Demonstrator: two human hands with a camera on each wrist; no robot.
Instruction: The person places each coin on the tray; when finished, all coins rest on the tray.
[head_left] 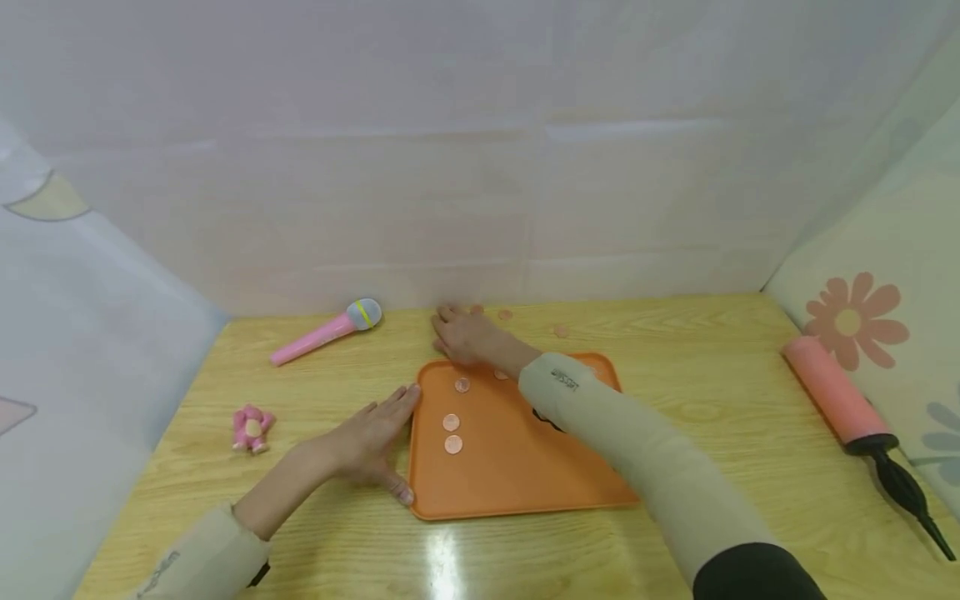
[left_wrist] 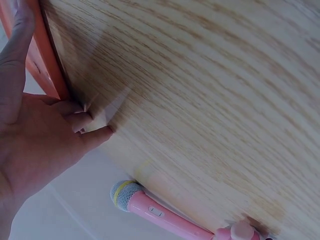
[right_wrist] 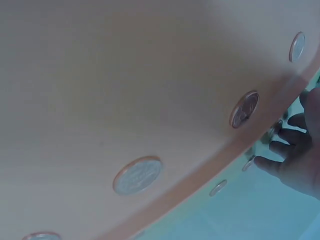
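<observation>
- my left hand [head_left: 372, 442] lies flat on the wooden table [head_left: 720, 400], fingers straight and together, pressed against the left edge of the orange tray [head_left: 525, 467]; it holds nothing.
- from my left wrist, the fingertips [left_wrist: 82, 120] sit right at the tray's corner, and my thumb runs along its rim.
- my right hand [head_left: 465, 335] reaches across the tray to the table just past its far edge, fingers spread and lowered onto the wood.
- a coin [head_left: 505, 315] lies just beside those fingers, and another coin [head_left: 561, 332] sits a little further right, both on the bare table.
- whether my right fingertips [right_wrist: 265, 162] already pinch a coin i cannot tell; the wrist view is blurred there.
- three coins lie inside the tray near its left side: one [head_left: 462, 385] near the far edge, and two [head_left: 451, 422] [head_left: 453, 444] close together nearer me.
- a pink toy microphone [head_left: 326, 332] lies on the table at far left, well apart from the tray.
- a small pink flower toy [head_left: 252, 428] sits left of my left hand.
- a pink hand pump [head_left: 855, 412] with a black nozzle lies at the right edge of the table.
</observation>
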